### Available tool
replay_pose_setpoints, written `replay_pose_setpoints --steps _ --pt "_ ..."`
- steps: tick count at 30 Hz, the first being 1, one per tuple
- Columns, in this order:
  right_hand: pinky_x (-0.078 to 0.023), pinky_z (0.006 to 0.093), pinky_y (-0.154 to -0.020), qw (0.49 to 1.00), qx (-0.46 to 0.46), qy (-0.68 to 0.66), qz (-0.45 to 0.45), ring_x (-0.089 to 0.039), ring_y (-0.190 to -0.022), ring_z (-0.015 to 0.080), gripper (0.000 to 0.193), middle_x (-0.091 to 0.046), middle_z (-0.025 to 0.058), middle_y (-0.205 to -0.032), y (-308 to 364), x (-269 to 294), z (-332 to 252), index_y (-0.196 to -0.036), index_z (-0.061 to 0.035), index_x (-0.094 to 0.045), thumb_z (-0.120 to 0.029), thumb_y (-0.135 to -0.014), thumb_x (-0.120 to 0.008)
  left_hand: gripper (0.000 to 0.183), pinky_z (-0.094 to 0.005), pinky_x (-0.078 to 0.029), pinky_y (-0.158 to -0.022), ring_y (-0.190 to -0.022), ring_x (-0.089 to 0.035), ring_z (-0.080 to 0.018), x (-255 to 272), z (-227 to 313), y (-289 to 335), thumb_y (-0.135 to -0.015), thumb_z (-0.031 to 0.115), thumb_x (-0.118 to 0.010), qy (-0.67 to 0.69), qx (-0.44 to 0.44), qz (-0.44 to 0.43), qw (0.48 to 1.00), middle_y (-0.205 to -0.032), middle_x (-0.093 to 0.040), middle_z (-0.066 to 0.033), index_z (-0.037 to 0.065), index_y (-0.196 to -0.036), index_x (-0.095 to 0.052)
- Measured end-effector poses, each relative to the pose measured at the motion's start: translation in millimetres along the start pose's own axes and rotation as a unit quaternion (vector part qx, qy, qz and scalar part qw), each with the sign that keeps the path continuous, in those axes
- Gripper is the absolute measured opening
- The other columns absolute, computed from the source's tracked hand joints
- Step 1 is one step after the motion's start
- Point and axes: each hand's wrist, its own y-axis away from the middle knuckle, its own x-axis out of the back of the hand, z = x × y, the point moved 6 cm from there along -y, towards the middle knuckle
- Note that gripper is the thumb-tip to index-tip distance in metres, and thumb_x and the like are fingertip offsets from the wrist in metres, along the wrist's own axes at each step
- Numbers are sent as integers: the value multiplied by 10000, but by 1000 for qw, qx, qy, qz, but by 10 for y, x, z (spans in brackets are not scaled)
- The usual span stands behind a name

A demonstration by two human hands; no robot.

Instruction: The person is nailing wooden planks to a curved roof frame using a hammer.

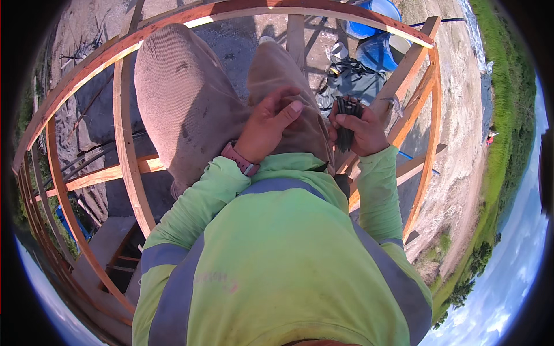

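Observed: two blue containers point(374, 53) on ground point(459, 115), black plastic sheeting point(356, 83) beside them; green grass point(503, 109) at right, cloudy sky point(516, 248) beyond

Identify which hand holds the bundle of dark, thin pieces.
The right hand, closed around the dark bundle. The left hand, beside the pinkish watch, has none.

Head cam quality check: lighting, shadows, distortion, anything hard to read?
Head view: strong fisheye, the top beam bows into an arc, corners black. Head view: bright sun, dark shadows across the ground. Head view: left hand and right hand look fairly sharp, but the dark bundle in the right is too dark to separate every piece.
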Motion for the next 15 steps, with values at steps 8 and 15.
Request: replay_pose_setpoints --steps 8,15 --pt "-420 219 -518 960 -74 265 51 -515 -601 67 475 -576 19 -860 383 315 336 -1267 -101 -411 -52 -830 -590 231 -374 -485 -598 -731 -629 -255 -530 -305 50 -768 180 -577 -772 -65 -198 600 -791 -629 -87 192 -993 -631" --pt "-421 234 -517 920 32 367 -134 -517 -600 87 248 -573 20 -752 -6 -38 430 -1042 -42 -532 -24 -795 -516 179 -375 -488 -573 -754 -633 -235 -694 -158 151 -729 159 -558 -715 -180 -189 648 -805 -596 -49 168 -902 -605"
